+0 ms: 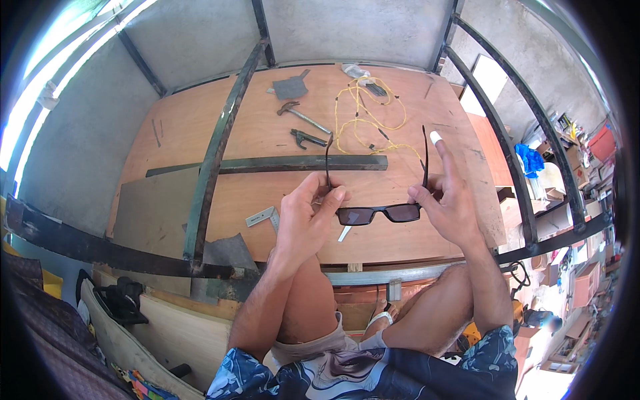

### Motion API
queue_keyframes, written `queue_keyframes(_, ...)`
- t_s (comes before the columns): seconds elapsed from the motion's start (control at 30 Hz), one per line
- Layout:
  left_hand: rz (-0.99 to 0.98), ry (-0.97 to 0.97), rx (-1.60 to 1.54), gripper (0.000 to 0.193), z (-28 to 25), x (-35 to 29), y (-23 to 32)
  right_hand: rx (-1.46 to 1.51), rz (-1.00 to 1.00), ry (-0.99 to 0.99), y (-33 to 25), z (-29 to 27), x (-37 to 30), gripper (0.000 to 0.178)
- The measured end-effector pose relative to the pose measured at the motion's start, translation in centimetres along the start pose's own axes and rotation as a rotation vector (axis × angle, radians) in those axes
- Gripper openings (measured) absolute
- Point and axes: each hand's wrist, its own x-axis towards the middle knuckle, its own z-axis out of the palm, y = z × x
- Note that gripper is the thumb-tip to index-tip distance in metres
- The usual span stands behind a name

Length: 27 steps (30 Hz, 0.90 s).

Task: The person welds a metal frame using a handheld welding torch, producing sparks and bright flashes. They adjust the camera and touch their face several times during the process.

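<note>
Black-framed sunglasses (403, 213) with dark lenses are held up over the wooden board, their arms unfolded and pointing away from me. My left hand (308, 212) pinches the left arm of the glasses between thumb and fingers. With thumb and fingers my right hand (451, 203) grips the other arm; its index finger stretches out and has a white covering on the tip. Beyond the hands lie a claw hammer (305, 117), a dark green clamp-like tool (309, 139) and a looped yellow cord (373, 123). A try square (264, 217) rests beside my left hand.
A dark metal bar (300, 164) crosses the plywood board (373, 247). Dark metal frame posts (223, 143) rise around it. Grey sheet scraps (291, 87) lie at the back, another grey sheet (227, 255) near the front left. Cluttered items, including a blue bag (529, 161), fill the right side.
</note>
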Motion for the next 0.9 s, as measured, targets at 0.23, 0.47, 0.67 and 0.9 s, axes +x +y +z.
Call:
queue_keyframes(0.23, -0.002, 0.003, -0.008, 0.014, 0.0, 0.02, -0.05, -0.021, 0.012, -0.016, -0.29, -0.14, -0.09, 0.093)
queue_keyframes(0.47, -0.017, 0.009, -0.011, 0.015, 0.0, 0.05, -0.13, -0.017, 0.006, -0.018, -0.1, -0.05, 0.04, 0.092)
queue_keyframes(0.67, -0.02, 0.005, -0.033, 0.014, 0.0, 0.07, -0.16, -0.013, 0.005, -0.027, -0.02, 0.0, 0.11, 0.092)
queue_keyframes(0.9, -0.016, 0.003, -0.044, 0.013, 0.03, 0.04, -0.02, -0.037, 0.006, -0.033, -0.43, -0.22, 0.05, 0.093)
